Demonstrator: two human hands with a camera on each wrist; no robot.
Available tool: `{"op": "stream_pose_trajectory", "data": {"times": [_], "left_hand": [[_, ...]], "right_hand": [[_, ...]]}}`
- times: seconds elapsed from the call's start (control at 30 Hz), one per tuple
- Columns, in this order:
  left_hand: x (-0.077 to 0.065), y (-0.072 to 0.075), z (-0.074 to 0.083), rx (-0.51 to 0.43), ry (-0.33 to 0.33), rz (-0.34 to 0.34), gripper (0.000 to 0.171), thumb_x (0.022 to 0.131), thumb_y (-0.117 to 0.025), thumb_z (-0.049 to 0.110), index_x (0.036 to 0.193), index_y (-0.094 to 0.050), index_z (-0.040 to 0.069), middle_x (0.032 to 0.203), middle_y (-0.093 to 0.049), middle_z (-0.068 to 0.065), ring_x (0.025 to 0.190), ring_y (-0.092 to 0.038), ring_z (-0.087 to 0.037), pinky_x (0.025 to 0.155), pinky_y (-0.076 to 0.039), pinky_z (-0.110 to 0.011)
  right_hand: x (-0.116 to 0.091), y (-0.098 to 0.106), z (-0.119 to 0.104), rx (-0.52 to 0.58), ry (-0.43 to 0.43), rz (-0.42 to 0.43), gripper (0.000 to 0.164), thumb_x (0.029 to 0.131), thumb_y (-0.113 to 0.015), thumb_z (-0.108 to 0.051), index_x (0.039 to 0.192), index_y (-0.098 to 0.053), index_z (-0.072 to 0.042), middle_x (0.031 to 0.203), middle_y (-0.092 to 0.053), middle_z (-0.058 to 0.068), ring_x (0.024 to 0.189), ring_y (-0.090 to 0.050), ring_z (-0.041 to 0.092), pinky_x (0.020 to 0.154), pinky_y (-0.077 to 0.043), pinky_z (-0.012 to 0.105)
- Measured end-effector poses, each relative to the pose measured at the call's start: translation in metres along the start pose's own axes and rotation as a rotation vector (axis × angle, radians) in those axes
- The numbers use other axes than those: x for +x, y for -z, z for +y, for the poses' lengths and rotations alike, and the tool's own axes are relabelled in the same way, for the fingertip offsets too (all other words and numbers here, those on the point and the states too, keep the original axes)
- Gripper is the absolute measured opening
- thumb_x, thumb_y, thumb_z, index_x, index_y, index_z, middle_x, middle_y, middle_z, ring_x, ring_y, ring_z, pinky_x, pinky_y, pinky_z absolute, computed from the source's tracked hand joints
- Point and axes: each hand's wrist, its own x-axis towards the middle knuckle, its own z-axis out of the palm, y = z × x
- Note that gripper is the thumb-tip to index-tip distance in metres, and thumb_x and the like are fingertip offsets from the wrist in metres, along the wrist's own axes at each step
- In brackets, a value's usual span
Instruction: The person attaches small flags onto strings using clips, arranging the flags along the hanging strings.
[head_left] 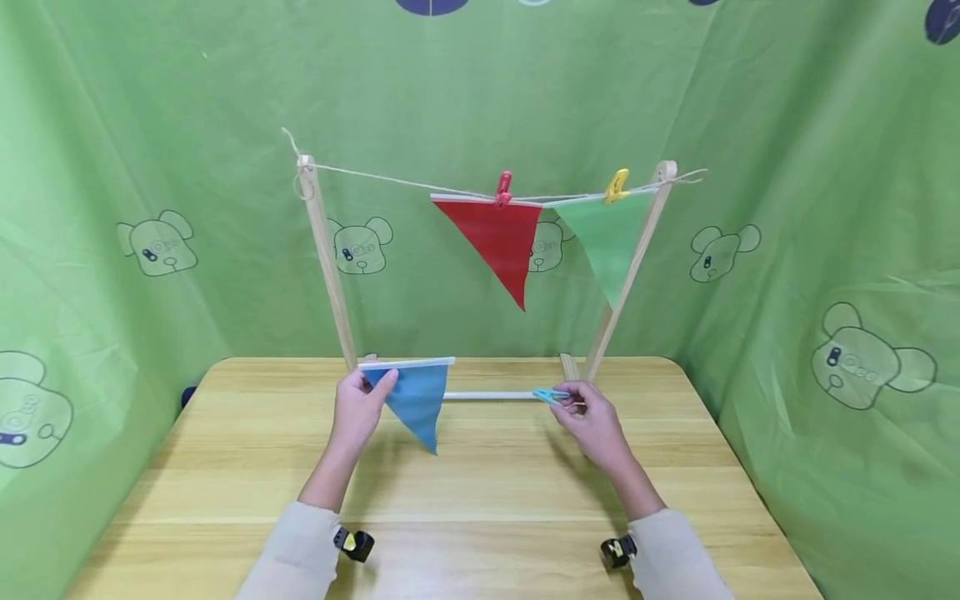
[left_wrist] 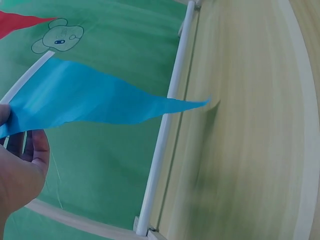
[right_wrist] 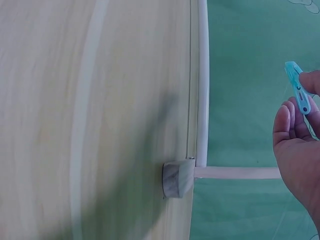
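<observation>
A blue triangular pennant (head_left: pixel 420 400) with a white top band is pinched near its left upper corner by my left hand (head_left: pixel 358 408). Its tip hangs down in the head view and points right in the left wrist view. My right hand (head_left: pixel 596 421) pinches a light blue clothespin (right_wrist: pixel 299 90) between thumb and fingers, to the right of the pennant. Above both hands, a string (head_left: pixel 382 176) carries a red pennant (head_left: pixel 498 237) under a red clothespin (head_left: pixel 503 188) and a green pennant (head_left: pixel 611 237) under a yellow clothespin (head_left: pixel 617 185).
The string runs between a left wooden post (head_left: pixel 330 267) and a right wooden post (head_left: pixel 633 271). A white rod (head_left: pixel 491 396) joins them low down, behind my hands. Below lies the wooden table (head_left: pixel 480 483), with a green printed curtain (head_left: pixel 465 92) around it.
</observation>
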Motion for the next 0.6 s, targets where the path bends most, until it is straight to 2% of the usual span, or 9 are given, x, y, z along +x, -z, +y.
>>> {"op": "stream_pose_trajectory", "data": {"times": [0.1, 0.17, 0.27, 0.33, 0.6], "left_hand": [[0.000, -0.002, 0.003, -0.015, 0.010, 0.020, 0.025, 0.097, -0.071, 0.012, 0.113, -0.068, -0.007, 0.113, -0.071, -0.021, 0.093, -0.066, -0.011, 0.083, -0.056, -0.016], [0.000, -0.003, 0.006, -0.025, 0.015, 0.037, 0.024, 0.098, -0.071, 0.012, 0.112, -0.067, -0.006, 0.099, -0.072, -0.012, 0.086, -0.065, -0.009, 0.078, -0.057, -0.018], [0.000, -0.005, 0.010, -0.053, 0.021, 0.056, 0.023, 0.097, -0.071, 0.012, 0.110, -0.067, -0.007, 0.089, -0.069, -0.001, 0.080, -0.063, -0.007, 0.074, -0.057, -0.019], [0.001, -0.005, 0.013, -0.064, 0.023, 0.059, 0.023, 0.098, -0.071, 0.013, 0.109, -0.067, -0.007, 0.088, -0.069, 0.002, 0.080, -0.063, -0.007, 0.073, -0.056, -0.019], [0.004, -0.008, 0.023, -0.106, 0.003, 0.065, 0.024, 0.098, -0.070, 0.011, 0.111, -0.066, -0.008, 0.096, -0.071, -0.003, 0.087, -0.066, -0.007, 0.081, -0.058, -0.019]], "right_hand": [[0.001, -0.002, -0.004, 0.009, 0.013, 0.021, 0.030, 0.092, -0.076, -0.005, 0.120, -0.066, -0.001, 0.105, -0.066, 0.012, 0.093, -0.060, 0.016, 0.079, -0.054, 0.014], [0.003, -0.004, -0.007, 0.011, 0.028, 0.031, 0.031, 0.091, -0.076, -0.005, 0.120, -0.066, -0.001, 0.105, -0.067, 0.012, 0.092, -0.061, 0.014, 0.080, -0.054, 0.014], [0.006, -0.006, -0.012, 0.017, 0.051, 0.040, 0.033, 0.091, -0.078, -0.006, 0.121, -0.067, 0.000, 0.105, -0.068, 0.013, 0.091, -0.062, 0.014, 0.081, -0.055, 0.016], [0.008, -0.007, -0.017, 0.011, 0.061, 0.041, 0.033, 0.091, -0.078, -0.007, 0.121, -0.066, -0.001, 0.105, -0.068, 0.014, 0.091, -0.062, 0.015, 0.081, -0.055, 0.017], [0.019, -0.002, -0.043, 0.029, 0.109, 0.057, 0.032, 0.090, -0.078, -0.005, 0.119, -0.066, -0.001, 0.108, -0.067, 0.016, 0.093, -0.063, 0.019, 0.080, -0.055, 0.016]]}}
